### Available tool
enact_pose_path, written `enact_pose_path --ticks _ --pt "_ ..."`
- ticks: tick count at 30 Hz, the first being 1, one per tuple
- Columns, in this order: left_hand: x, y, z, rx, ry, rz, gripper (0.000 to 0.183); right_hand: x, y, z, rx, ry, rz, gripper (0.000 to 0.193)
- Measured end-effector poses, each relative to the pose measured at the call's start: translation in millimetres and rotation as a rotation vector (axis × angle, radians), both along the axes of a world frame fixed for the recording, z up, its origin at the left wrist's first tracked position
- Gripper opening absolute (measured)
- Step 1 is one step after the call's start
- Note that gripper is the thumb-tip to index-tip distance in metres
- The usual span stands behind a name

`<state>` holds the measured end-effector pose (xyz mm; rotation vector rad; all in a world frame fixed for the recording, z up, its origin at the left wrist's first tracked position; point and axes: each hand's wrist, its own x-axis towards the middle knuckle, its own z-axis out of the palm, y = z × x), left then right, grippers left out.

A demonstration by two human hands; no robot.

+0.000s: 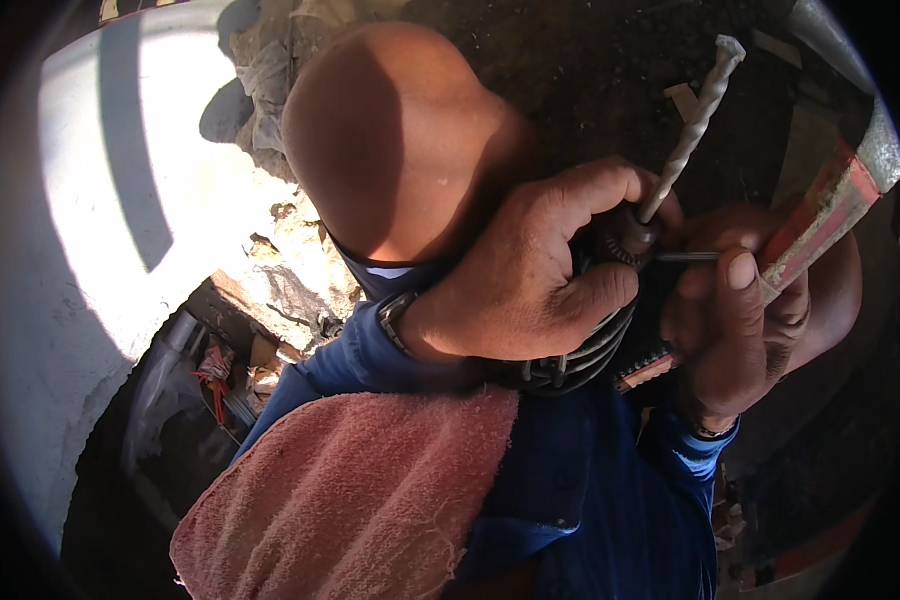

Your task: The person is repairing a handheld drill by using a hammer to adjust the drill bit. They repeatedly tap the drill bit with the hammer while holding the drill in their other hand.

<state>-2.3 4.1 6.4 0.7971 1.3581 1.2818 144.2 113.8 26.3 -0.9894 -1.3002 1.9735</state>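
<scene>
A pale spiral drill bit [698, 130] points up out of a dark toothed drill chuck [630, 237]. Around that chuck curl the fingers and thumb of my left hand [530, 275]; the drill's body below is hidden. My right hand [735, 340] pinches a thin metal rod [688, 257] between thumb and fingers. The rod's far end meets the side of the chuck, and its other end is hidden in my grip. Loops of black cord [582, 362] bunch beneath my left hand. A worn red bar [820, 215] passes close by my right fingers; whether they touch it I cannot tell.
My bare bent knee [390, 140] rises beside my left hand. A pinkish towel [355, 490] lies over my lap. At the left stands a sunlit pale wall [80, 200], with rubble [295, 265] and clear plastic [160, 390] near its edge. Scraps [682, 100] litter the dark ground ahead.
</scene>
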Motion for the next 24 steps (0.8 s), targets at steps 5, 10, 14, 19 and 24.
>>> enact_pose_path --ticks 5,10,14,19,24 --pt "4.8 1.3 -2.4 0.050 0.055 0.062 0.039 2.3 1.9 0.2 -0.035 0.014 0.022 0.014" --pt "6.1 2.9 -6.9 0.105 0.060 0.098 0.038 3.2 -0.6 -4.2 -0.033 0.025 0.036 0.013" --pt "10.8 5.8 -8.7 0.148 0.034 0.181 0.038 2.2 -1.5 -5.5 -0.041 0.050 0.040 0.013" --pt "4.5 1.4 -10.4 0.132 0.063 0.081 0.035 2.1 -2.9 -3.6 -0.049 0.035 0.033 0.014" --pt "4.9 2.3 -10.0 0.122 0.052 0.083 0.034 1.9 1.2 -4.7 -0.026 0.085 0.095 0.013"
